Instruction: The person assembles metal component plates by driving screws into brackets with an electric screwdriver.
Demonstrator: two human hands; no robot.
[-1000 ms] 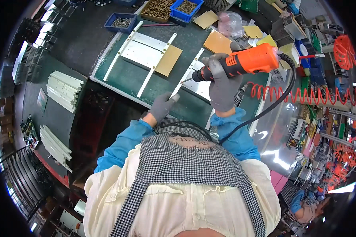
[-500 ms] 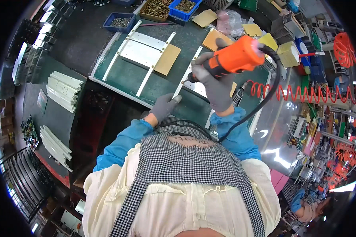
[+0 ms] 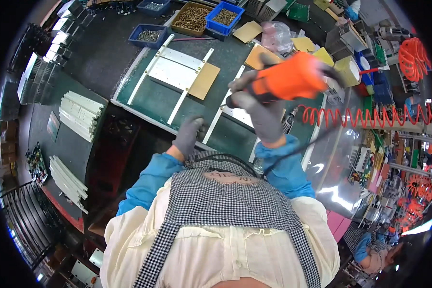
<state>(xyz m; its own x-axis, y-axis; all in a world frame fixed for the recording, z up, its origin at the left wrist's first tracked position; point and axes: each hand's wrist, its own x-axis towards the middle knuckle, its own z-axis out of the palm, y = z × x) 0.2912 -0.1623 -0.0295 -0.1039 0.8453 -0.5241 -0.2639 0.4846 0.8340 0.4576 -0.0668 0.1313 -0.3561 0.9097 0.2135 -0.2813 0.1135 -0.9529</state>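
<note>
My right hand (image 3: 259, 108), in a grey glove, grips an orange power screwdriver (image 3: 288, 79) held above the green work mat (image 3: 151, 98), its tip pointing left and down toward a white metal rail (image 3: 223, 113). An orange coiled hose (image 3: 365, 115) runs off from the tool to the right. My left hand (image 3: 189, 134), also gloved, rests at the near end of that rail, fingers spread on the mat's edge. A second frame of white rails and a metal plate (image 3: 175, 72) with a tan board (image 3: 204, 81) lies further left on the mat.
Blue bins (image 3: 223, 12) and a brown tray of screws (image 3: 189, 17) stand at the mat's far edge. Stacks of white strips (image 3: 79, 115) lie on the dark bench to the left. Yellow boxes (image 3: 317, 53), tools and more orange hose (image 3: 410, 57) crowd the right side.
The right hand has lifted the orange screwdriver up and to the right, away from the rail. The left hand has stayed at the rail's near end.
</note>
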